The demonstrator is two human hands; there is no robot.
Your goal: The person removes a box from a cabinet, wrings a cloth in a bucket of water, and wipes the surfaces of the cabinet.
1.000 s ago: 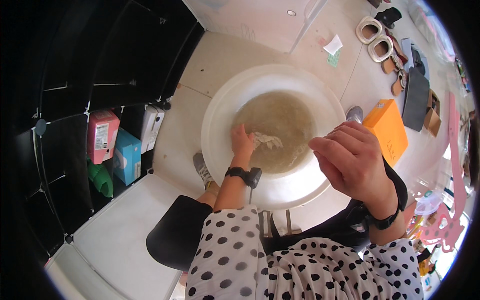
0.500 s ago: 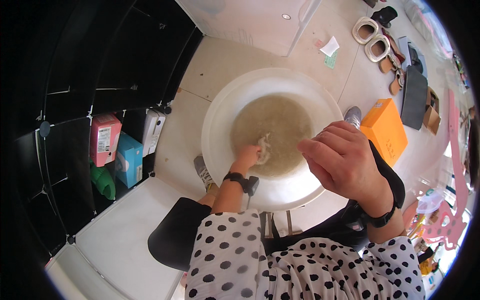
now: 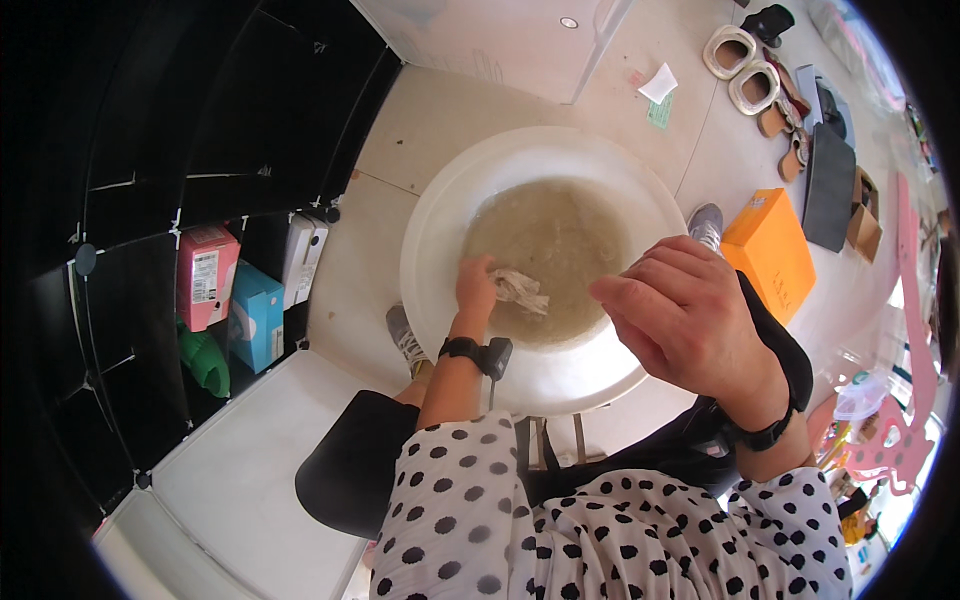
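Note:
A round white basin (image 3: 430, 215) holds cloudy, brownish water (image 3: 560, 235). At its left side my left hand (image 3: 476, 287) is closed on a wet, whitish cloth (image 3: 522, 291), which lies crumpled at the water's surface. Part of the cloth is hidden by my fingers. My right hand (image 3: 690, 315) is held above the basin's right rim, near my right knee, with its fingers curled in. Nothing shows sticking out of it, though its palm side is turned away. Each wrist wears a black band.
On the left stands a black cube shelf (image 3: 130, 290) with a pink box (image 3: 205, 280), a blue box (image 3: 257, 315) and a green shoe (image 3: 203, 360). An orange box (image 3: 768, 250) is right of the basin. Several shoes (image 3: 755, 88) and a paper scrap (image 3: 658, 84) lie farther off.
My left hand has moved left and slightly farther away in the basin, and more of the cloth shows beside it. My right hand stays almost in place.

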